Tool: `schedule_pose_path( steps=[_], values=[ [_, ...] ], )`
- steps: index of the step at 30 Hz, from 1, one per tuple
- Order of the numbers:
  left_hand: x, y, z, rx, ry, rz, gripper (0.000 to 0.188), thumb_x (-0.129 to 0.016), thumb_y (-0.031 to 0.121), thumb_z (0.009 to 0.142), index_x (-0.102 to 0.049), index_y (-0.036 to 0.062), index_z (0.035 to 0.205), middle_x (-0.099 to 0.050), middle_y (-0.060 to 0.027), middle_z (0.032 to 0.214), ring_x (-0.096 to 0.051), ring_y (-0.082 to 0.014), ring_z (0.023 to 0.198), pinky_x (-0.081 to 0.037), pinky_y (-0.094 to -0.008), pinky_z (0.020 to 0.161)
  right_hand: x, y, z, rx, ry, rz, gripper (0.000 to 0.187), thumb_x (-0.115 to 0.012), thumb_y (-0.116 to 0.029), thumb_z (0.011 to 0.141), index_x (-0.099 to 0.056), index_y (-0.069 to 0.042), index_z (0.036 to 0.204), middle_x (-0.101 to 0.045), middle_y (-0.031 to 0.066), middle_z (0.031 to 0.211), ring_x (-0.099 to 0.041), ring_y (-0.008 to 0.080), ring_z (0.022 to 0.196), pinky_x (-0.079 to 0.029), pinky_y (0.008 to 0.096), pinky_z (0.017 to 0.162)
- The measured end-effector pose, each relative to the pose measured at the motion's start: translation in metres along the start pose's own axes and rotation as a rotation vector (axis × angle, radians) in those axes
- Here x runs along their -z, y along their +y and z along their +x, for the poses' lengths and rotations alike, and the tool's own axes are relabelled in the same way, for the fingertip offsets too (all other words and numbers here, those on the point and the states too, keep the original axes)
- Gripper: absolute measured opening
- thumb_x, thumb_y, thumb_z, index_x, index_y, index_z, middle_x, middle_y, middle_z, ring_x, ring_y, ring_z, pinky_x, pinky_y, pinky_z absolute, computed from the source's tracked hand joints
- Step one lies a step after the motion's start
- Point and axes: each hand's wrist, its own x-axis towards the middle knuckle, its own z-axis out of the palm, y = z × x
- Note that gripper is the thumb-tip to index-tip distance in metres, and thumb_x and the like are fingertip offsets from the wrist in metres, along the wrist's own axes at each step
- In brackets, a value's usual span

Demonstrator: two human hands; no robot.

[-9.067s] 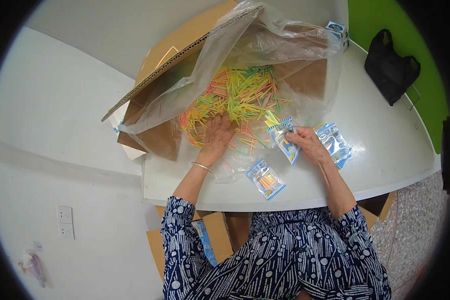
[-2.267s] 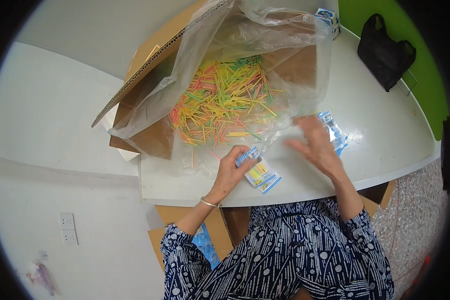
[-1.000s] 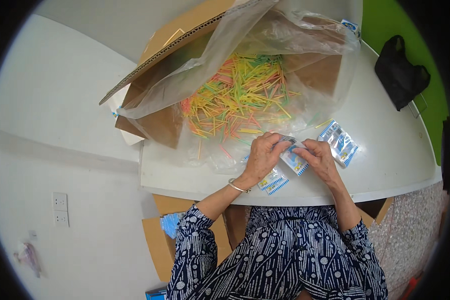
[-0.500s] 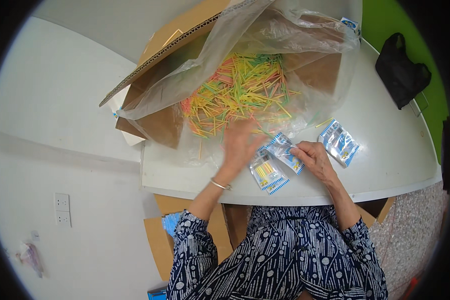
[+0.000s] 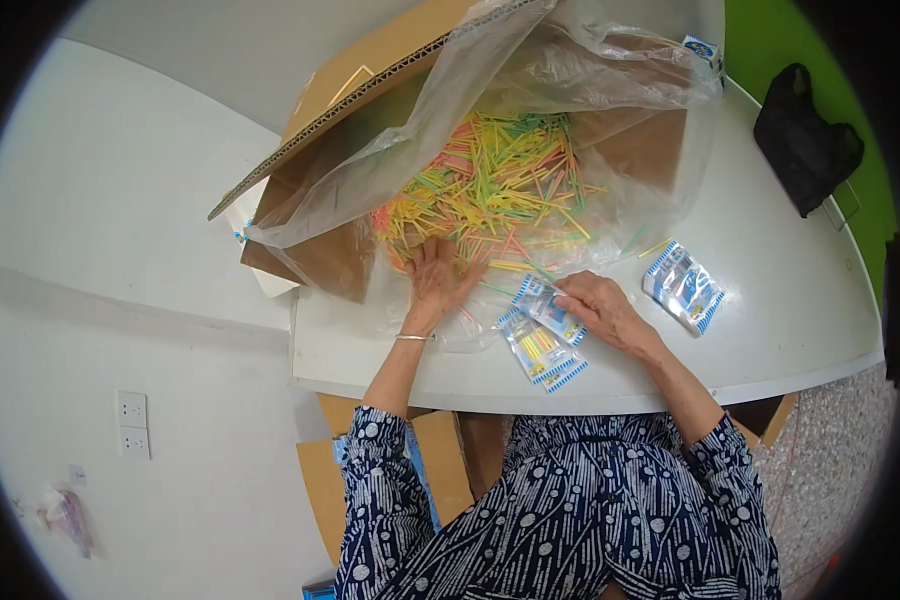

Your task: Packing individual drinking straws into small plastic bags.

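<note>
A heap of thin sticks (image 5: 500, 180) in yellow, green and pink spills from a clear plastic liner in a tipped cardboard box. At its near left edge my left hand (image 5: 433, 283) lies palm down with the fingers spread, touching the sticks; whether any are under the fingers is hidden. My right hand (image 5: 605, 312) pinches a small clear packet (image 5: 545, 298) with blue striped ends by its right side. Partly beneath that packet, on the table, lie filled packets (image 5: 533, 345) with coloured sticks showing through.
To the right, more packets (image 5: 682, 285) lie on the white table (image 5: 770, 330). The cardboard box (image 5: 315, 245) with its liner (image 5: 410, 130) takes up the back. A black bag (image 5: 805, 140) hangs at the far right. Open cartons (image 5: 440, 450) stand below the table edge.
My left hand has moved left and come down on the near edge of the heap, its fingers spreading. My right hand has shifted slightly left with the packet.
</note>
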Motion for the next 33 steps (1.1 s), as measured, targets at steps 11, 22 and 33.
schedule_pose_path(
  steps=[11, 22, 33],
  values=[
    [0.036, -0.011, -0.038, -0.325, 0.0, 0.13, 0.079, -0.069, 0.049, 0.071, -0.045, 0.0001, 0.128, -0.046, -0.019, 0.123, -0.041, -0.0345, 0.111, -0.032, -0.0467, 0.09, 0.003, 0.01, -0.003, -0.046, -0.059, 0.014, 0.026, -0.055, -0.022, 0.09, -0.063, 0.002, 0.085, -0.059, 0.0131, 0.082, -0.053, 0.029, 0.086, -0.044, 0.0373, 0.079],
    [0.002, 0.017, -0.013, -0.177, 0.065, -0.011, 0.057, -0.067, 0.035, 0.075, -0.054, 0.0017, 0.119, -0.051, -0.0182, 0.114, -0.045, -0.035, 0.108, -0.035, -0.0464, 0.092, 0.003, 0.011, -0.006, -0.174, -0.16, 0.039, 0.026, -0.058, -0.026, 0.089, -0.067, -0.002, 0.091, -0.058, 0.0078, 0.085, -0.049, 0.0239, 0.093, -0.041, 0.0345, 0.086],
    [0.009, 0.063, -0.008, -0.501, 0.144, -0.048, 0.045, -0.066, 0.018, 0.075, -0.055, 0.0003, 0.115, -0.052, -0.017, 0.119, -0.045, -0.0326, 0.108, -0.033, -0.0448, 0.093, 0.006, 0.007, -0.005, -0.186, -0.141, 0.09, 0.021, -0.064, -0.02, 0.085, -0.065, 0.001, 0.089, -0.05, 0.0086, 0.083, -0.046, 0.0202, 0.086, -0.041, 0.03, 0.077]
  ],
)
